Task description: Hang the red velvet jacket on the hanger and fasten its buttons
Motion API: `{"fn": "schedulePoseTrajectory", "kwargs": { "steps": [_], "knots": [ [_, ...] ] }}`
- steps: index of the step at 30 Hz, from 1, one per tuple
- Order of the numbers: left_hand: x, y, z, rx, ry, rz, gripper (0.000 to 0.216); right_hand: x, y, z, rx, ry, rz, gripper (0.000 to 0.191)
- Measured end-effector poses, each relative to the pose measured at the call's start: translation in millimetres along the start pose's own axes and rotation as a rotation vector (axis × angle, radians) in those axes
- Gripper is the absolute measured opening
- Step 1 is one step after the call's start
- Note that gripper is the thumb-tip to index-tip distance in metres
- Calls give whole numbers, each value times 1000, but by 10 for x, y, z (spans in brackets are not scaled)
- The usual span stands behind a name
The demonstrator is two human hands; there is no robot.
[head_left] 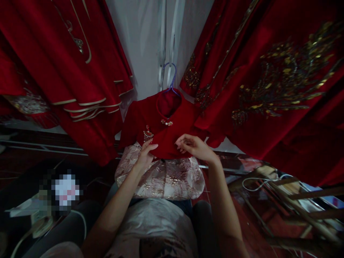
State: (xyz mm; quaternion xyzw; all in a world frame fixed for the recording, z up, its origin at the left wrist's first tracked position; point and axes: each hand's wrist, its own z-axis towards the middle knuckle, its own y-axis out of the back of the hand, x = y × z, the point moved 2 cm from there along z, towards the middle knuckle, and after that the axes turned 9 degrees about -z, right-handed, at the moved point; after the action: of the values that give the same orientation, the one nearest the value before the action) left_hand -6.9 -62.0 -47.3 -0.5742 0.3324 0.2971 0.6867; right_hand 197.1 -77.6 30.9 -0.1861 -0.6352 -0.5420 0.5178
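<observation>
A short-sleeved red cloth top (167,139) with a round collar hangs from a thin blue-purple hanger (175,74), its collar pointing away from the person and its hem toward them. The line from collar to hem runs nearly straight toward the person's body, while the top's longer spread lies crosswise, sleeve to sleeve. The lower part reaches over the far edge of a shiny pink-and-gold brocade cloth (172,177) on the person's lap. A small pearly clasp (167,122) sits at the collar, and a fan-shaped metallic ornament with tassels (148,134) lies on the top's left side. The left forearm slants up and inward; the left hand (146,153) is at the top's lower left, just below the ornament, thumb extended to the right, and whether it grips the cloth cannot be told. The right forearm rises steeply and bends inward at the wrist; the right hand (195,147) is at the top's lower right, near the brocade's far right corner, fingers curled with tips together, anything between them too small to make out.
</observation>
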Motion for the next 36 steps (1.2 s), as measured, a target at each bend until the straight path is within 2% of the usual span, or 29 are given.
{"fn": "schedulePoseTrajectory", "kwargs": {
  "steps": [2,4,8,10,15,18,20,24,26,30,36],
  "knots": [
    [-86,-50,-33,80,36,46,35,67,-51,5,14,10,38,24],
    [-115,-65,-36,98,1,185,34,124,-107,14,22,33,77,24],
    [-43,8,-12,-49,-290,603,27,99,-242,80,-24,81,67,27],
    [26,42,-22,-76,-365,724,24,8,-328,141,-60,88,-14,30],
    [103,29,-97,0,-307,624,33,-250,-535,322,-173,79,-119,33],
    [52,25,-99,42,-351,648,20,-318,-599,397,-280,91,-103,29],
    [15,86,-41,-8,-412,695,16,-341,-627,429,-328,93,-95,29],
    [-13,325,215,-224,-560,721,24,-384,-660,474,-417,56,-53,31],
    [-1,432,376,-274,-565,709,25,-393,-665,498,-461,49,-36,33],
    [-14,513,595,-300,-527,707,25,-369,-670,593,-477,75,-44,30],
    [-108,475,615,-251,-524,635,17,-290,-709,887,-490,110,-41,25]
  ]
}}
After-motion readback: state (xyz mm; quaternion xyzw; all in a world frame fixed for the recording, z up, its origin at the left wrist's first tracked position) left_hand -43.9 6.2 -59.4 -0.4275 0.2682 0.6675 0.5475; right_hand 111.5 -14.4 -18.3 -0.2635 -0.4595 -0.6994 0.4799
